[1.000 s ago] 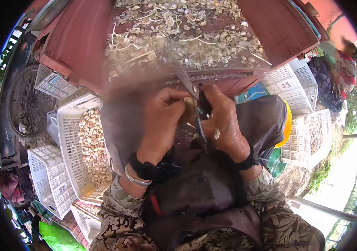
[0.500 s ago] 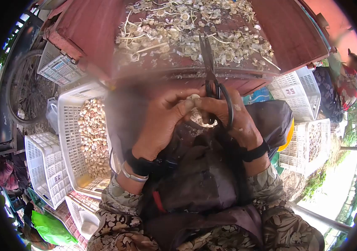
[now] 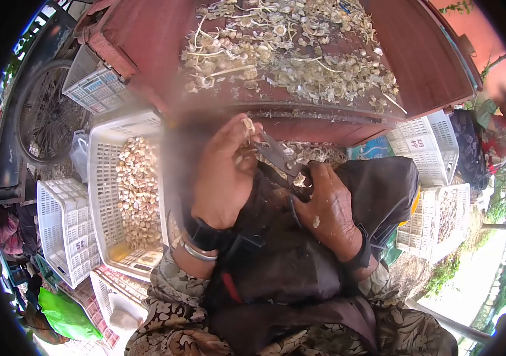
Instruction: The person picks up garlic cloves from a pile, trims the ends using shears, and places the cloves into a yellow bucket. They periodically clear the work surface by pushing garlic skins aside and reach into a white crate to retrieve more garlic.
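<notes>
My left hand (image 3: 224, 178) is raised over my lap, its fingers closed around garlic (image 3: 248, 126) near the fingertips. Lower and to the right, my right hand (image 3: 331, 207) grips a pair of scissors (image 3: 275, 154). The blades slant up and left, with their tips close to my left fingers. A pale papery piece of garlic skin (image 3: 301, 180) shows by my right fingertips. The scissor handles are mostly covered by the right hand. A dark apron (image 3: 300, 249) lies across my lap beneath both hands.
Garlic skins and dry stalks (image 3: 330, 77) lie scattered on the reddish table (image 3: 140, 41) ahead. At left, a white plastic crate (image 3: 100, 207) holds many garlic cloves (image 3: 137, 190). More white crates (image 3: 422, 145) stand at right, near another person (image 3: 496, 142).
My hands were together and have moved apart, the left up and the right down. The scissors, upright before, now slant toward my left hand. The whole view has shifted slightly.
</notes>
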{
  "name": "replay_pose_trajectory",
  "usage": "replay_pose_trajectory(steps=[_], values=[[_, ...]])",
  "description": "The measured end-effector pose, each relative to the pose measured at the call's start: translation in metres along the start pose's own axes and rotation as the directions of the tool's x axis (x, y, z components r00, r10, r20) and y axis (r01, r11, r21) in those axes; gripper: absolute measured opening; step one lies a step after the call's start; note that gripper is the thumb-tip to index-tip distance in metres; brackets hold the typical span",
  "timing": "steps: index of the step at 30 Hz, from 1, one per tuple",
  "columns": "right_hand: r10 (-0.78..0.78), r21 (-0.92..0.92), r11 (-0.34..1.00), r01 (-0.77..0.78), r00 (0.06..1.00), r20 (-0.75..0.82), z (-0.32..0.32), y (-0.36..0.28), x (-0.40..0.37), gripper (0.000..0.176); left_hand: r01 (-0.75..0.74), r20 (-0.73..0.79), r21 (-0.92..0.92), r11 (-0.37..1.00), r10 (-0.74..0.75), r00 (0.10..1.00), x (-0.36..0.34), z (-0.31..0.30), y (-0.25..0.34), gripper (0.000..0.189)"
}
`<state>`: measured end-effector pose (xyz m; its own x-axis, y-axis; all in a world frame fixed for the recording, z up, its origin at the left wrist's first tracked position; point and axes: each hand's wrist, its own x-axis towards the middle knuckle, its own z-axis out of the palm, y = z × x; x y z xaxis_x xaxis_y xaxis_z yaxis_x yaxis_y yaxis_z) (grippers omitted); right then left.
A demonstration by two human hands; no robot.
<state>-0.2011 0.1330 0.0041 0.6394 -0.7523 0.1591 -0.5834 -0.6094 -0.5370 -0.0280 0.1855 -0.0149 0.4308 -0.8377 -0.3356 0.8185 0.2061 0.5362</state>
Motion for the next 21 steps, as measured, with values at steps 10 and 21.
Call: replay_pose_trajectory(steps=[10,21], values=[[0.000,0.067,0.998,-0.008,0.992,0.125,-0.004,0.003,-0.003,0.049,-0.166,-0.050,0.241,0.956,0.183,0.982,-0.005,0.005,-0.010,0.021],[-0.041,0.366,0.930,-0.035,0.979,0.198,0.000,0.014,-0.005,0.038,-0.193,0.063,0.329,0.924,0.182,0.981,-0.001,-0.004,-0.009,0.022]])
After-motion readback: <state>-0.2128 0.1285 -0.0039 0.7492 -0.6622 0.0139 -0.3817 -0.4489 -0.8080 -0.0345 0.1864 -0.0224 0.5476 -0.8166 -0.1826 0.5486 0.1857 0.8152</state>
